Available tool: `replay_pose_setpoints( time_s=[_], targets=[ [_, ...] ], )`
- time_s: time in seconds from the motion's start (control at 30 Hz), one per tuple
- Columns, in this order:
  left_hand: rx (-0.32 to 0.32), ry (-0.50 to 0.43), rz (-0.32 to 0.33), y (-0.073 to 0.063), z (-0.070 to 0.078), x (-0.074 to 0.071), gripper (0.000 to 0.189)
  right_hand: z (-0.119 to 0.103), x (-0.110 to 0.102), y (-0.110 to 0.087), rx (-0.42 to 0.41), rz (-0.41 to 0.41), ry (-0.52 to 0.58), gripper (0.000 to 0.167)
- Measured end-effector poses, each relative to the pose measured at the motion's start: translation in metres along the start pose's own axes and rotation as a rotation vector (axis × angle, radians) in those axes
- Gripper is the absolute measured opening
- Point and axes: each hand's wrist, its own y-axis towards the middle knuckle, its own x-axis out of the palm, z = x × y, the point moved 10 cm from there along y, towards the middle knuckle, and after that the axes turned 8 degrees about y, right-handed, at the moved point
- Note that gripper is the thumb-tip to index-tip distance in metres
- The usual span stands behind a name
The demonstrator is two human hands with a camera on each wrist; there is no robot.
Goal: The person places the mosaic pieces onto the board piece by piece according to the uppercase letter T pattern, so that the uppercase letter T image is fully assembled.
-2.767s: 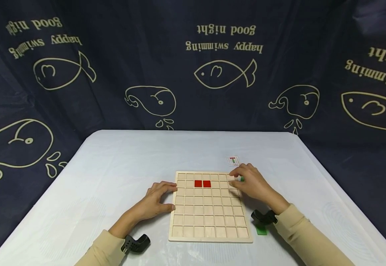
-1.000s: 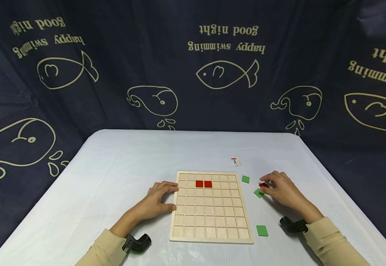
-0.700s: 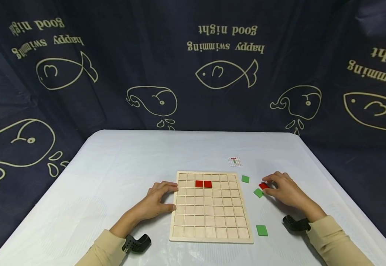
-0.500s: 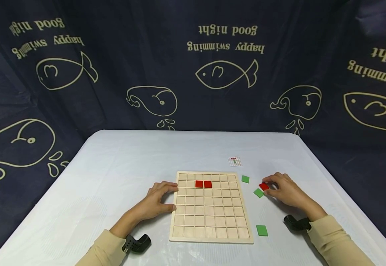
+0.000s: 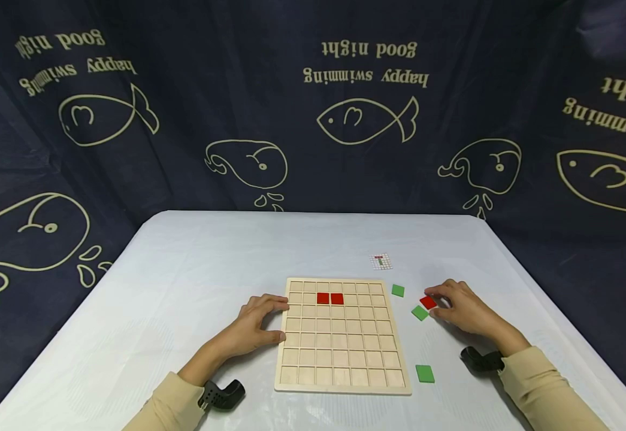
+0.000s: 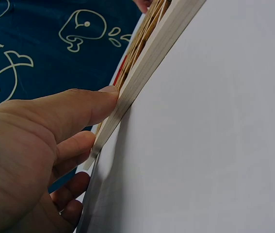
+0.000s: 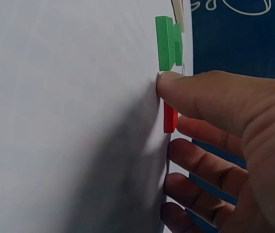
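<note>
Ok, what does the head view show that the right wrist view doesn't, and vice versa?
Head only: the left hand, the pattern card, and two red squares set in the board. Right wrist only: the tips of the outer three fingers on the right hand. Both: that hand, the loose red tile, the green tile nearest it, and the board, a sliver from the wrist.

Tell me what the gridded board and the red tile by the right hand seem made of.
Gridded board: likely wood, matte and pale, with grain-like lines along its edge. Red tile: painted wood or plastic, perhaps; its smooth, even color leaves that open.
</note>
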Motion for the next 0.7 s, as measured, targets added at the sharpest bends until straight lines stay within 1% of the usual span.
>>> replay_pose_setpoints(
  time_s=[0.17, 0.43, 0.7],
  targets=[
    [0.006, -0.005, 0.003, -0.0001, 0.0008, -0.0006, 0.053, 0.0014, 0.0006, 0.0003, 0.0, 0.001, -0.011, 0.039],
    [0.011, -0.002, 0.003, 0.0005, 0.0011, 0.0001, 0.052, 0.0031, 0.0007, -0.0002, 0.007, 0.011, -0.006, 0.032],
    [0.015, -0.005, 0.006, 0.0003, 0.0015, -0.0001, 0.051, 0.0039, -0.0018, -0.0029, -0.017, 0.035, 0.001, 0.026]
  ],
)
